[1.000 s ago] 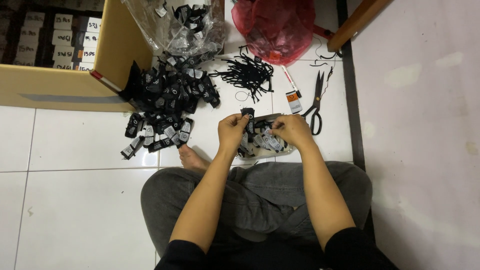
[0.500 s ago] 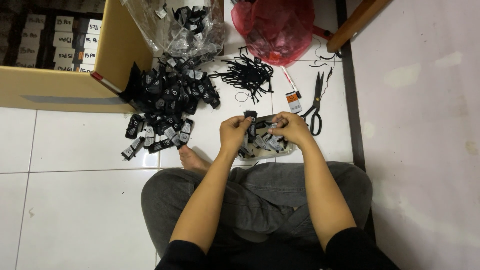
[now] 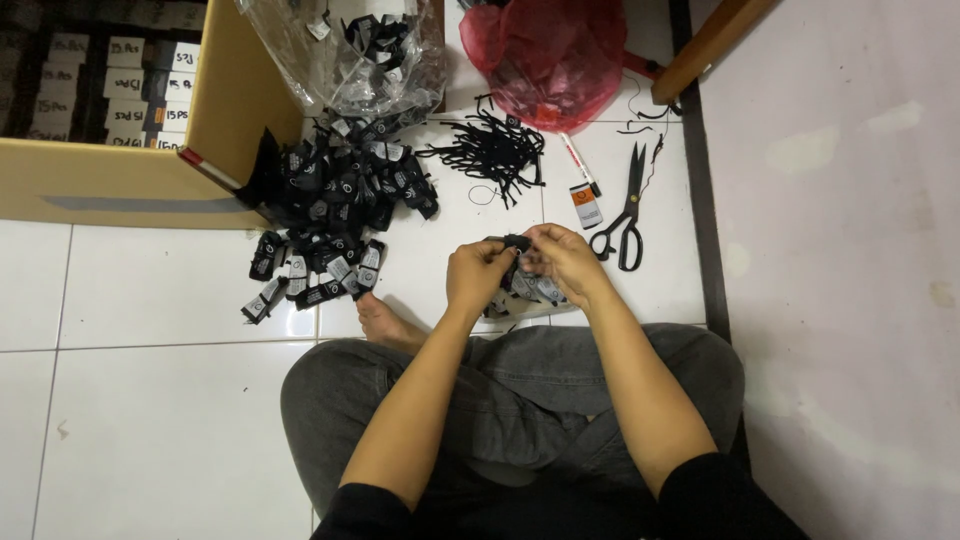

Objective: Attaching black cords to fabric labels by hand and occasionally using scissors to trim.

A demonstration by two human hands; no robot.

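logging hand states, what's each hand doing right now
Left hand: closed, pinching a small black tag.
Right hand: closed, pinching the same tag from the other side.

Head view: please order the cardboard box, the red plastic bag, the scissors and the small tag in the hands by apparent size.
1. cardboard box, partly cut off by the frame
2. red plastic bag
3. scissors
4. small tag, mostly hidden by the hands

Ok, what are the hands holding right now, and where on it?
Both hands, left hand and right hand, pinch one small black tag between their fingertips at its top end, above a small pile of tags.
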